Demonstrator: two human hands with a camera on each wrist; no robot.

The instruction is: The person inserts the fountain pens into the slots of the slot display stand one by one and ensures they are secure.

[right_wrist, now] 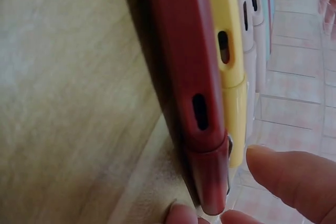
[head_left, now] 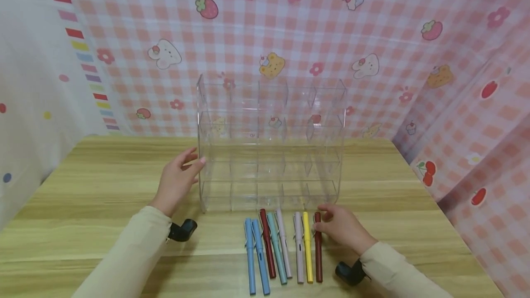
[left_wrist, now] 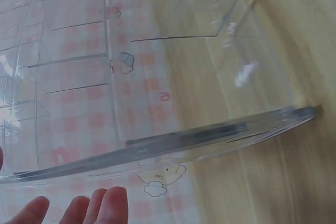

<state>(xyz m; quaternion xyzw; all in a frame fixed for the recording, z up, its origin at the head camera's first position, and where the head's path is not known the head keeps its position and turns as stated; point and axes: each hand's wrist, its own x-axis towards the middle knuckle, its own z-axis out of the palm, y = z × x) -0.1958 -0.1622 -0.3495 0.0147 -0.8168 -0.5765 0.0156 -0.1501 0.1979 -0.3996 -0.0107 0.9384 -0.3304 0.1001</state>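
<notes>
A clear plastic rack (head_left: pixel 271 151) with rows of compartments stands upright on the table. My left hand (head_left: pixel 178 180) is at its left side wall, thumb tip at the edge and fingers spread behind; in the left wrist view the fingers (left_wrist: pixel 113 205) lie outside that wall (left_wrist: pixel 157 148). In front of the rack, several capped pens lie side by side. My right hand (head_left: pixel 341 226) is over the cap end of the rightmost, dark red pen (head_left: pixel 318 252). In the right wrist view its thumb is apart from the pen, with fingertips (right_wrist: pixel 184 214) right at the cap's end.
Left of the dark red pen lie a yellow pen (head_left: pixel 308 252), two lilac pens, a teal pen (head_left: pixel 278 252), another dark red pen (head_left: pixel 267 247) and two light blue pens (head_left: pixel 250 261). A pink checked cloth (head_left: pixel 240 36) hangs behind the wooden table (head_left: pixel 103 243).
</notes>
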